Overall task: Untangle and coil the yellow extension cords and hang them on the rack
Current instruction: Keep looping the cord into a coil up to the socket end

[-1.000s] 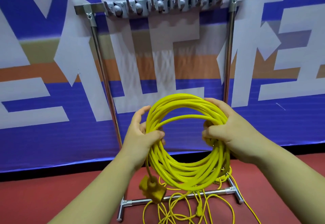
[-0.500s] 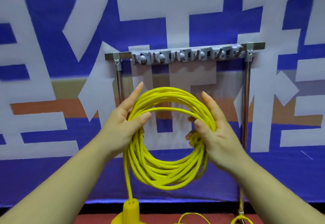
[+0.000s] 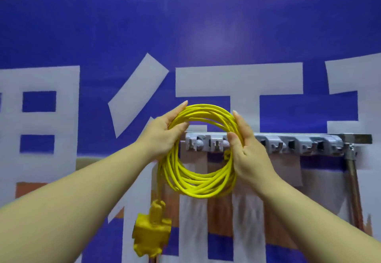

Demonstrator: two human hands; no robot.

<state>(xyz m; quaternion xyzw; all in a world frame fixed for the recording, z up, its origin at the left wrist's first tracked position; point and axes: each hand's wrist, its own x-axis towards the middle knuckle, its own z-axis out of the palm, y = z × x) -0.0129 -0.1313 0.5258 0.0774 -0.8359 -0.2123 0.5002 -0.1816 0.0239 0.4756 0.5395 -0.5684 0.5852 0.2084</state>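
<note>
Gripping one coiled yellow cord (image 3: 198,188), two hands (image 3: 160,137) (image 3: 249,151) face one rack (image 3: 299,144).

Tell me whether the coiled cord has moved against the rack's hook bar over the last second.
Yes. The coiled cord has risen from below the hook bar to overlap its left end.

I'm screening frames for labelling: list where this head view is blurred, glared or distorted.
Head view: the socket block dangling from the yellow cord coil is motion-smeared, the rack's hook rail soft; a pale glare patch sits on the blue banner, whose top edge bows from wide-angle distortion.
</note>
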